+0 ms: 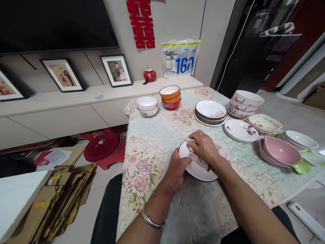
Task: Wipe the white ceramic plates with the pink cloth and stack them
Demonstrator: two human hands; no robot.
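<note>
A white plate with a dark rim [200,174] is held over the near part of the table. My left hand [177,166] grips its left edge, thumb on top and fingers beneath. My right hand [203,145] is closed on a pale cloth [196,159] pressed against the plate's upper face. Beyond my hands stands a stack of plates [210,109], with a lower stack of flower-patterned plates [241,130] to its right.
On the flowered tablecloth [142,166] stand white bowls [147,102], orange bowls [170,91], tall patterned bowls [246,98], a squarish dish [265,122], pink bowls [281,150] and small white bowls [301,139]. A cabinet [101,101] lies behind; a red stool [103,147] stands left.
</note>
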